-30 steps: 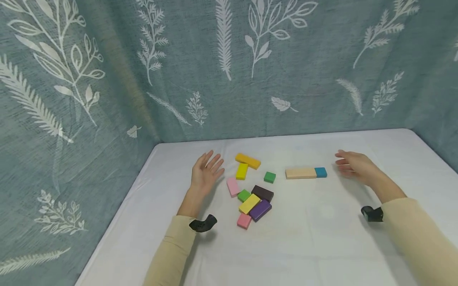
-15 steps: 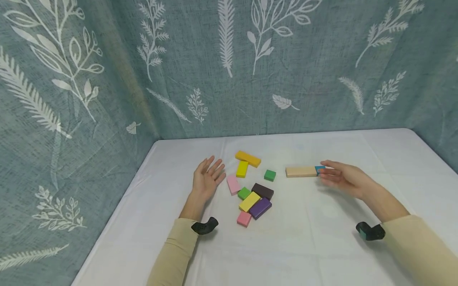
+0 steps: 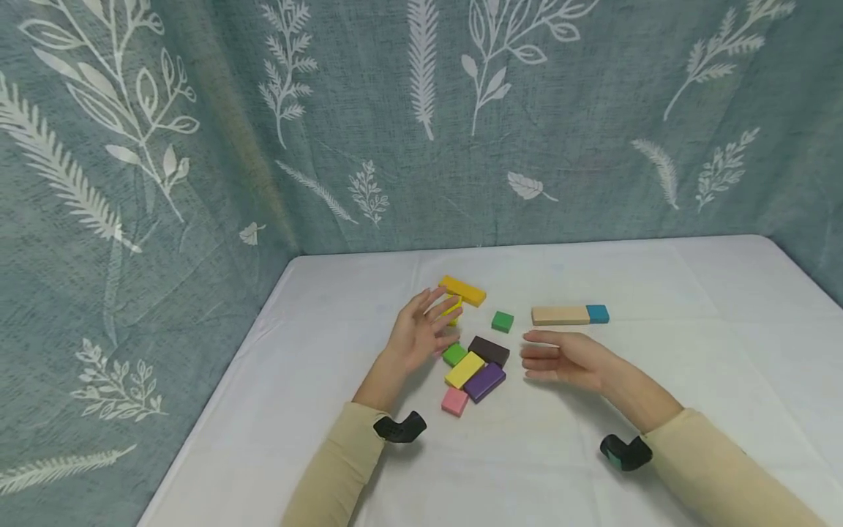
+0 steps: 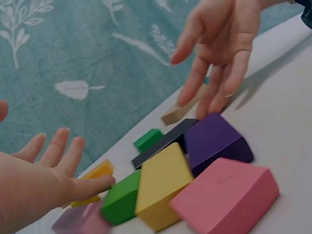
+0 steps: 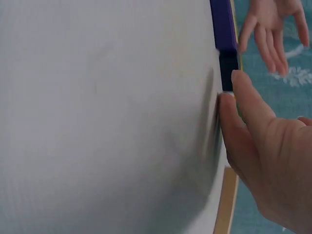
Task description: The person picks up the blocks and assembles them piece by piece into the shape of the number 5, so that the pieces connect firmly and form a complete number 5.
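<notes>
Currently the left hand (image 3: 421, 333) spreads wide and the right hand (image 3: 576, 360) extends loosely, both empty, flanking clustered blocks (image 3: 465, 370) just below the frame's centre; a low sweep could knock the dark brown block (image 3: 489, 351) against the purple block (image 3: 484, 382).

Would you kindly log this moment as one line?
left hand: empty, near squarish light green block | right hand: empty, near dark brown rectangular block | white table: beneath both blocks
</notes>
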`<state>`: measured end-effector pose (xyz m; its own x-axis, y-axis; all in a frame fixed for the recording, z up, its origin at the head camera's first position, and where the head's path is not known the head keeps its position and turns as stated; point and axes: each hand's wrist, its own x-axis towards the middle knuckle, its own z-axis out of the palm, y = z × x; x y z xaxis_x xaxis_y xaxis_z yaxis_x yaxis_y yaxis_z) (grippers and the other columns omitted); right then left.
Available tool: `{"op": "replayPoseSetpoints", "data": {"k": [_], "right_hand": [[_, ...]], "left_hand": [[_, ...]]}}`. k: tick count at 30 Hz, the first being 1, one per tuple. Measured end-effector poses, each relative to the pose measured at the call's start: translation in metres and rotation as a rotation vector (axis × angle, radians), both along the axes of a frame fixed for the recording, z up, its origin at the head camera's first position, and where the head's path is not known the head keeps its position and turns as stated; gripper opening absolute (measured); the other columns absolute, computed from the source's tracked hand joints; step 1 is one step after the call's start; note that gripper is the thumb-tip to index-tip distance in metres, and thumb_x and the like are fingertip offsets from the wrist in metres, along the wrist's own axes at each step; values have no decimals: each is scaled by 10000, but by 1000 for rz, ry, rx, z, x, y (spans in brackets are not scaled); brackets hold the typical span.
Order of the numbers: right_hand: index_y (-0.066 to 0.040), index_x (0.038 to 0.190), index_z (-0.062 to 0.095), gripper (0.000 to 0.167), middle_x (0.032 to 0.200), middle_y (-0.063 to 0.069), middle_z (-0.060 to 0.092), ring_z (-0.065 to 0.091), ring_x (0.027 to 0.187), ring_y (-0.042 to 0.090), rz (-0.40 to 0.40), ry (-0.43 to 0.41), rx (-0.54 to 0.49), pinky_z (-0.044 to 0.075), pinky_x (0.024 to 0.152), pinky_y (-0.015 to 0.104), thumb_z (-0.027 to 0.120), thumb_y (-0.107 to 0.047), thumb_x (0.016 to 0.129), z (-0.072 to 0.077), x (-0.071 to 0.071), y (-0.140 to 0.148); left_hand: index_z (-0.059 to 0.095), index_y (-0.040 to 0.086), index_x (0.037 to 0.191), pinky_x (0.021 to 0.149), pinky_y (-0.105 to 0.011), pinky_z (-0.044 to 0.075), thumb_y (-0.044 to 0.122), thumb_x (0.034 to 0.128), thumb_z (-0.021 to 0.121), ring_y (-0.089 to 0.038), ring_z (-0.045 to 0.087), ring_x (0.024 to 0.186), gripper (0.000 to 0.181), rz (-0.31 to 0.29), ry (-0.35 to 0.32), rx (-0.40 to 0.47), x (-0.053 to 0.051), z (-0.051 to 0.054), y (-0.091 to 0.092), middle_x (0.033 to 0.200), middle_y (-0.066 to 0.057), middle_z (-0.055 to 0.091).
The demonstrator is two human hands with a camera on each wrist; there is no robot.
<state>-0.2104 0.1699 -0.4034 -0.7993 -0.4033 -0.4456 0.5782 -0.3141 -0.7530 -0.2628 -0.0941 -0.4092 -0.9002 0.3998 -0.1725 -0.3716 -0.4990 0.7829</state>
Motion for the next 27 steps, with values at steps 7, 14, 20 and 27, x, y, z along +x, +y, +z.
{"op": "replayPoseSetpoints", "data": {"k": [7, 14, 20, 27], "right_hand": [[66, 1485, 130, 522, 1496, 319, 123, 180, 1375, 430, -27, -23, -62, 288, 1071, 460, 309, -136, 1038, -2, 4, -20], [90, 1469, 160, 508, 1476, 327, 136, 198, 1375, 392, -97, 8, -50, 278, 1085, 404, 332, -101, 1031, -2, 3, -36], [103, 1470, 98, 526, 1495, 335, 64, 121, 1399, 391, -141, 63, -69, 190, 1123, 411, 321, -30, 1013, -2, 1, -44], [43, 1495, 124, 538, 1510, 308, 59, 120, 1404, 372, -260, -19, -109, 170, 1129, 408, 329, 0, 999, 2, -2, -54]], "left_hand": [[215, 84, 1510, 1087, -605, 148, 376, 1022, 323, -331, 276, 1373, 579, -71, 36, -71, -2, -1, 18, 1504, -201, 280], [253, 66, 1496, 1093, -581, 162, 356, 1023, 340, -329, 300, 1361, 562, -51, 39, -89, -4, -3, 22, 1485, -205, 317], [283, 55, 1478, 1102, -544, 184, 328, 1018, 368, -331, 317, 1352, 541, 7, 27, -98, -2, -4, 22, 1470, -202, 344], [342, 56, 1444, 1096, -552, 189, 293, 1003, 406, -331, 340, 1339, 504, 67, 3, -136, -2, -6, 25, 1451, -204, 374]]}}
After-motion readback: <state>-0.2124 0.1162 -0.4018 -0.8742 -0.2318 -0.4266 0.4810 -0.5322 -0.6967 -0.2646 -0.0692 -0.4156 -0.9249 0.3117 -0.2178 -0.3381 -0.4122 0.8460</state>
